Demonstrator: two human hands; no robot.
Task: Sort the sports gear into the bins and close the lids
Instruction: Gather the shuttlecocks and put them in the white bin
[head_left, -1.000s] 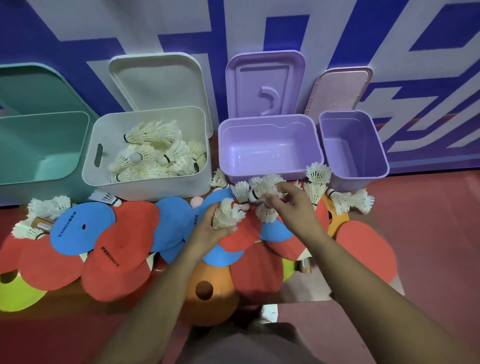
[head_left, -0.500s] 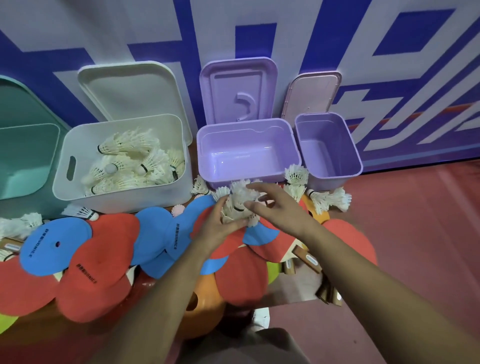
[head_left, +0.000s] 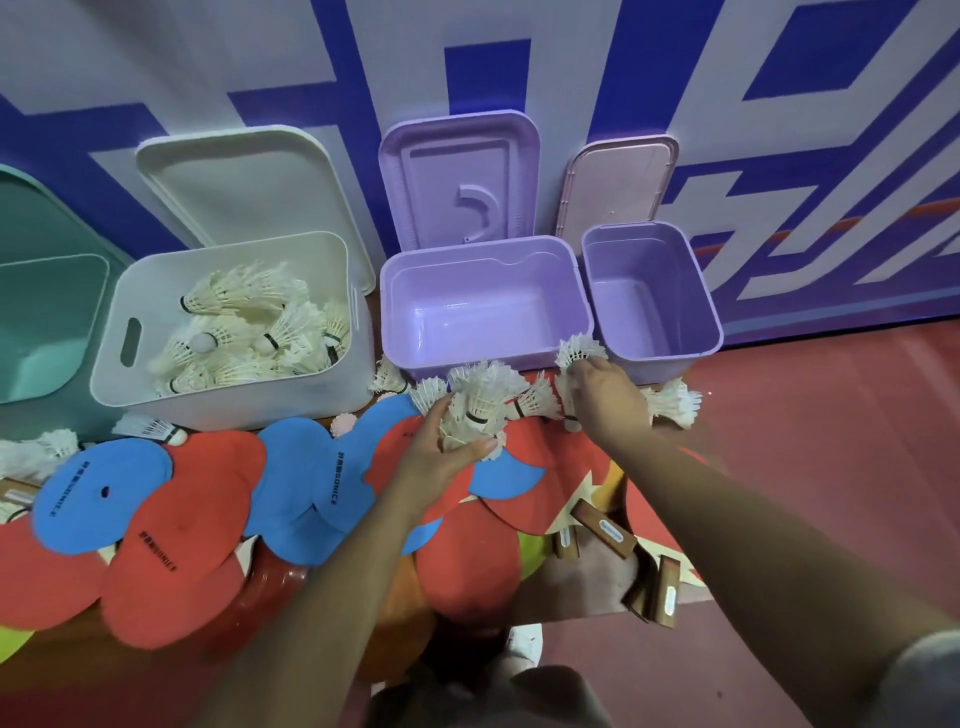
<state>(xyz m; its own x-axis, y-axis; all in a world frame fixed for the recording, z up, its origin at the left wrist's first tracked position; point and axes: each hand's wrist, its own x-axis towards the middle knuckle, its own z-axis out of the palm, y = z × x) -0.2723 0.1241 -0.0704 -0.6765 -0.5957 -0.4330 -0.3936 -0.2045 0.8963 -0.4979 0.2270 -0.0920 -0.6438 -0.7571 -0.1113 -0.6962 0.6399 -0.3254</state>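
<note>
White shuttlecocks (head_left: 480, 410) stay clamped in the fingers of the left hand (head_left: 441, 457) before the large purple bin (head_left: 388, 312); the right hand (head_left: 608, 400) has shifted to a loose shuttlecock (head_left: 579, 353) beside the small purple bin (head_left: 670, 358), grip hidden: gathering continues.

four open bins (head_left: 234, 402), four lids (head_left: 457, 182)

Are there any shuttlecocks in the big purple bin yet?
No, the big purple bin holds nothing; the binned shuttlecocks are in the white bin.
</note>
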